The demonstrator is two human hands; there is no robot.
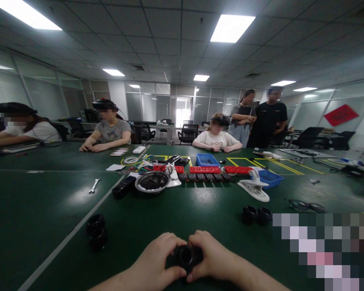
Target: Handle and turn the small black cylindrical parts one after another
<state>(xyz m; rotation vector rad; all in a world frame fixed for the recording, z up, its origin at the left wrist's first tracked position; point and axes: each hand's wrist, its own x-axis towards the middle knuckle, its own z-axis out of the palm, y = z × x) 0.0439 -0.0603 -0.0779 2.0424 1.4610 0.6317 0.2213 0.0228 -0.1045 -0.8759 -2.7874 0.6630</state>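
Close to me at the bottom centre is a black round part with a hole in its middle, its exact kind unclear. My left hand curls around its left side, thumb at the near edge. From the right, my right hand grips the same part, with fingertips of both hands nearly meeting. Two similar black round parts sit together on the green table to the left. Another two black round parts stand side by side to the right.
Across the green table lie a wrench, a round metal-rimmed pan, red power strips, a white clip base, blue trays and glasses. Several people sit or stand beyond.
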